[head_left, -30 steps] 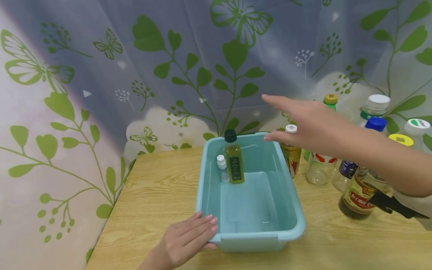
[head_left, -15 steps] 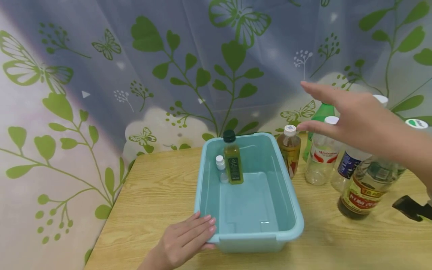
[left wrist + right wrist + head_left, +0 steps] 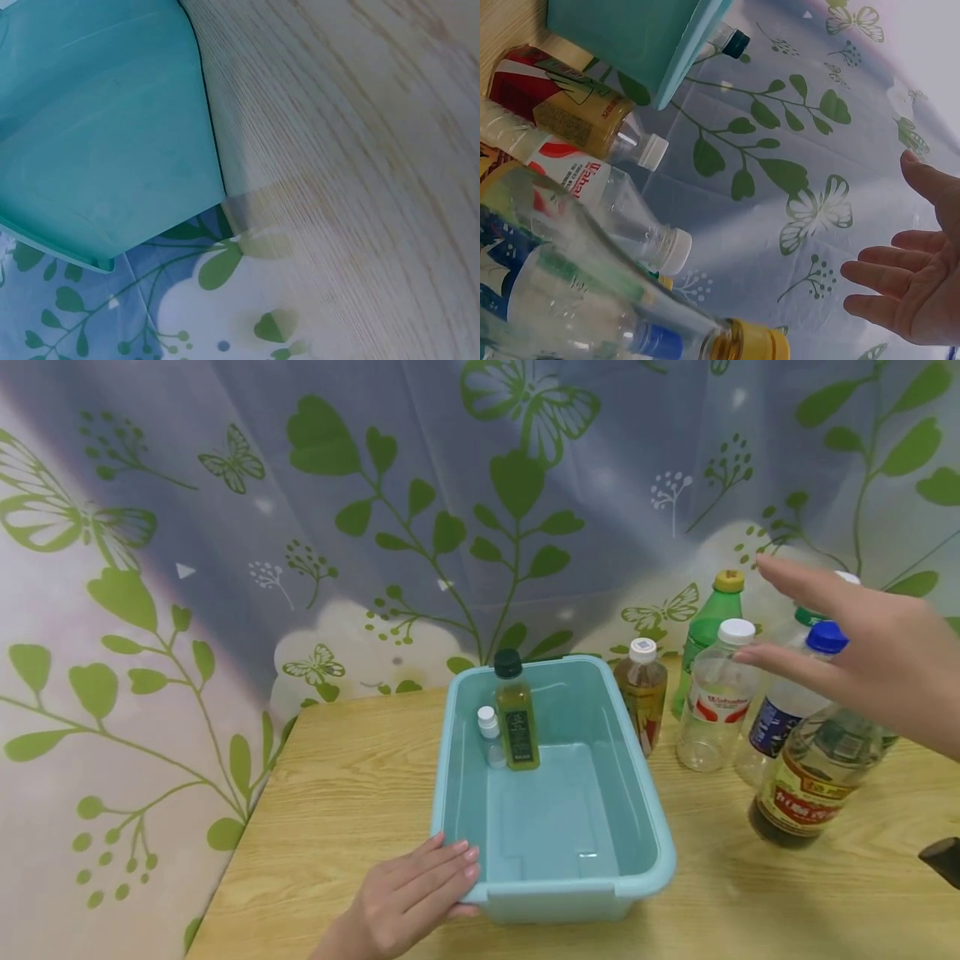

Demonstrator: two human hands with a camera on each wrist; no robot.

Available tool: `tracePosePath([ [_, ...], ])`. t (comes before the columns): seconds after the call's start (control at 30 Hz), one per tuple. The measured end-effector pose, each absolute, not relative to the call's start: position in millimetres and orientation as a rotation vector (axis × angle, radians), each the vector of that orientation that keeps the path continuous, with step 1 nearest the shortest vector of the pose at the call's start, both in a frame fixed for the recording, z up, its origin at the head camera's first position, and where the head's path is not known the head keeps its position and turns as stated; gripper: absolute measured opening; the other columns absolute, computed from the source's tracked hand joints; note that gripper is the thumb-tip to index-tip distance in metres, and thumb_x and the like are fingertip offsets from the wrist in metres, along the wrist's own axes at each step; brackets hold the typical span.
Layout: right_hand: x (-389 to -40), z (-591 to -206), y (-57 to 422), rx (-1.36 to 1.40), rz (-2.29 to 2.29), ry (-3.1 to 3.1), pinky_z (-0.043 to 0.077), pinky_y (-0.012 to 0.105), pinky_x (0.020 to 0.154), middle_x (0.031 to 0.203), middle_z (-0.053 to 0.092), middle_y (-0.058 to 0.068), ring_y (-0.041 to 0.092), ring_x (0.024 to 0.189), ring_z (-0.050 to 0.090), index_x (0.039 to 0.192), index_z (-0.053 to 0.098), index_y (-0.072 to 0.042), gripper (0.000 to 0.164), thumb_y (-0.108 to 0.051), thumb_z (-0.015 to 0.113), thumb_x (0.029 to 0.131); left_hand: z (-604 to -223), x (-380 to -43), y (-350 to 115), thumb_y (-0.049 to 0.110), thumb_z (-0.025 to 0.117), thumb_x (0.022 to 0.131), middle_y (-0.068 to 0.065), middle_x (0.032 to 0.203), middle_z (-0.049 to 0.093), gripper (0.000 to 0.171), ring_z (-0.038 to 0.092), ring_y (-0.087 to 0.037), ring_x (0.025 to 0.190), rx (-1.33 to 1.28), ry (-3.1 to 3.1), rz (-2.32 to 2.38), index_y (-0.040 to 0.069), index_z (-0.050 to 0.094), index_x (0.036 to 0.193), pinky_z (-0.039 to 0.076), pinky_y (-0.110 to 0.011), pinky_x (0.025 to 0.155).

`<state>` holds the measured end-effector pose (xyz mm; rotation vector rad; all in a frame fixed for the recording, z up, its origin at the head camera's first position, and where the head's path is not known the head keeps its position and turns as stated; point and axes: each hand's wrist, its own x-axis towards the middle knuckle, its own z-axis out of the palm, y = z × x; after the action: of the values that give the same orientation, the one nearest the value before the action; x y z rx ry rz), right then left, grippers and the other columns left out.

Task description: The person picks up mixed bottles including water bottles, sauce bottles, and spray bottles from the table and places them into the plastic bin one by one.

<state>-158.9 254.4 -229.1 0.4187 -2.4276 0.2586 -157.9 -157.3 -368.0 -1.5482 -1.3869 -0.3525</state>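
Note:
A light blue plastic bin (image 3: 558, 895) stands on the table. My left hand (image 3: 405, 893) holds its near left corner, fingers over the rim and thumb below it. Inside the bin, a bottle of yellow-green liquid (image 3: 519, 722) with a dark cap stands beside a small clear bottle (image 3: 491, 739) with a white cap. My right hand (image 3: 885, 652) holds nothing, its thumb and fingers spread above a group of bottles. Under it are a blue-capped bottle (image 3: 772, 727) and a sauce bottle (image 3: 806, 797) with dark liquid at its bottom. The left wrist view shows the bin's outer side (image 3: 112, 135).
Right of the bin stand a white-capped bottle with a brown and gold label (image 3: 643, 693), a clear bottle with a red and white label (image 3: 712, 710) and a green bottle (image 3: 708, 622) with a yellow cap. A patterned curtain (image 3: 435, 443) hangs behind the wooden table (image 3: 337, 760).
My right hand has moved right, from over the bin's far right corner to above the bottles, still spread. The left hand stays on the corner, and the bottles in the bin stand as before.

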Motion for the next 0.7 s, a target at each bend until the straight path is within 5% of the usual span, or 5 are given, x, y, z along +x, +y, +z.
tracePosePath([
  [0.13,-154.3,-233.1,264.3,0.406,0.257,-2.349,0.051,0.031,0.05,0.134,0.048,0.027,0.038,0.055,0.062,0.144,0.039,-0.008,0.082,-0.045,0.073,0.08,-368.0,-157.8,-157.4,0.02,0.066,0.089,-0.017,0.086,0.072,0.029,0.072,-0.023,0.079,-1.545,-1.375,-0.344,-0.007,0.07,0.098,0.061,-0.034,0.07],
  [0.23,-152.0,-240.0,272.8,0.418,0.334,-2.263,0.051,0.015,0.086,0.136,0.048,0.025,0.04,0.094,0.066,0.141,0.043,-0.008,0.078,-0.055,0.063,0.082,-367.6,-157.8,-157.6,0.02,0.066,0.089,-0.017,0.086,0.072,0.029,0.072,-0.023,0.079,-1.546,-1.372,-0.343,-0.007,0.07,0.098,0.061,-0.034,0.07],
  [0.33,-150.5,-250.0,279.8,0.426,0.444,-2.194,0.026,0.015,0.112,0.138,0.046,0.023,0.04,0.126,0.046,0.137,0.048,-0.006,0.078,-0.061,0.056,0.082,-367.2,-157.9,-157.6,0.021,0.067,0.089,-0.017,0.086,0.072,0.03,0.072,-0.023,0.079,-1.549,-1.368,-0.34,-0.007,0.07,0.098,0.061,-0.034,0.071],
  [0.4,-150.2,-256.0,285.0,0.424,0.443,-2.163,0.021,0.005,0.106,0.136,0.047,0.022,0.041,0.124,0.047,0.135,0.05,-0.007,0.078,-0.063,0.056,0.081,-366.8,-157.8,-157.6,0.021,0.067,0.088,-0.017,0.086,0.072,0.03,0.072,-0.022,0.079,-1.551,-1.362,-0.337,-0.007,0.07,0.098,0.061,-0.034,0.071],
  [0.7,-151.9,-285.6,313.3,0.238,0.369,-2.14,0.024,0.012,0.11,0.141,0.044,0.007,0.036,0.125,0.048,0.135,0.051,-0.014,0.072,-0.063,0.057,0.083,-364.9,-157.7,-158.0,0.021,0.067,0.088,-0.017,0.086,0.072,0.03,0.072,-0.023,0.08,-1.555,-1.36,-0.328,-0.007,0.07,0.098,0.061,-0.034,0.071],
])
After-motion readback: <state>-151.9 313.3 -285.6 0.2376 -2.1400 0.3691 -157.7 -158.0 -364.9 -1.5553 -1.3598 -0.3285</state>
